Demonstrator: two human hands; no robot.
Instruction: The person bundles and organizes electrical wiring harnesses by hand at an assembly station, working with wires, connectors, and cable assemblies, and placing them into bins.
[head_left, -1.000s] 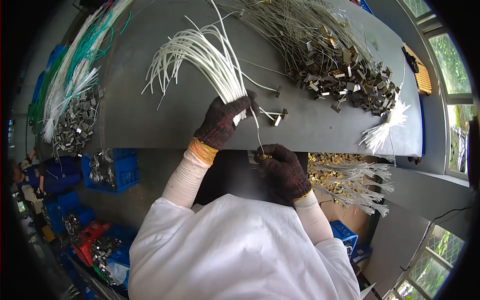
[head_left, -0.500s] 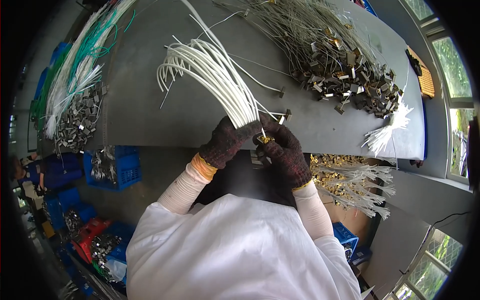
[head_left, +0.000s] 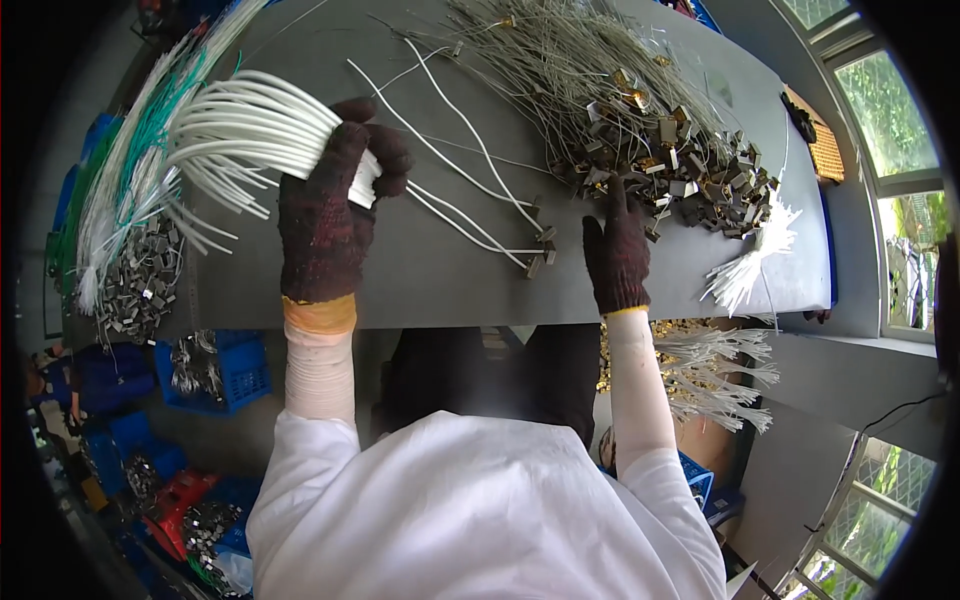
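Note:
My left hand [head_left: 322, 235], in a dark knitted glove, is closed around a thick bundle of white cables [head_left: 255, 115]. The cables fan out and curve down to the left, and their cut ends stick out past the fingers. In a matching glove, my right hand [head_left: 617, 262] reaches to the front edge of a pile of metal end pieces on wires [head_left: 690, 175]. Its thumb and forefinger are apart, with nothing visible in them. Between the hands, several single white cables [head_left: 445, 195] lie loose on the table, small dark end pieces [head_left: 543, 238] on their near ends.
The grey table [head_left: 450, 290] stands before me. At its left lie white and green strands [head_left: 170, 110] with metal pieces; a white strand bunch [head_left: 755, 260] lies at the right. Below are a blue crate [head_left: 235, 375] and brass-ended bundles [head_left: 700, 375]. A person [head_left: 65, 385] is at the far left.
My left hand has carried the cable bundle up and left. My right hand has left the bundle and a brass-coloured piece, moving right to the pile. More loose cables now lie on the table.

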